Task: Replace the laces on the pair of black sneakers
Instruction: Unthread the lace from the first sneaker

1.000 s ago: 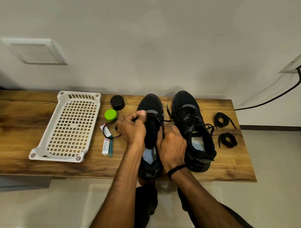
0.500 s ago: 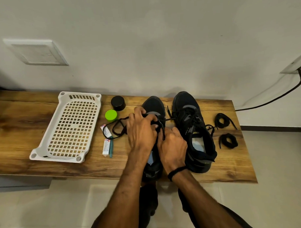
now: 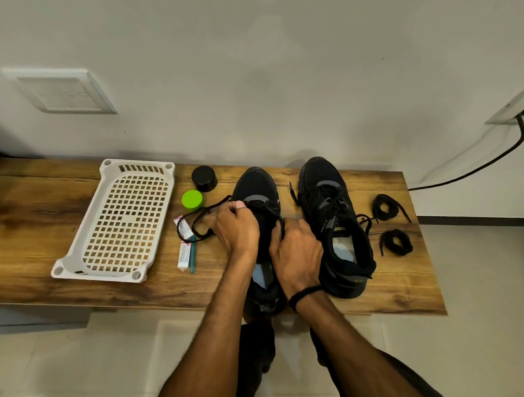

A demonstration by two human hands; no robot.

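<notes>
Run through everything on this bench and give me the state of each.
Middle sneaker, mostly unthreaded, under both hands.
Lace, loose, pinched by left hand and right hand.
Other sneaker, laced, untouched.
Far spare lace, coiled.
Near spare lace, coiled.
White basket, lying flat, holding nothing.
Tube, lying flat.

Wooden bench [image 3: 33, 236], sneakers [image 3: 329, 196], basket [image 3: 111, 171], coiled laces [image 3: 397, 242]
</notes>
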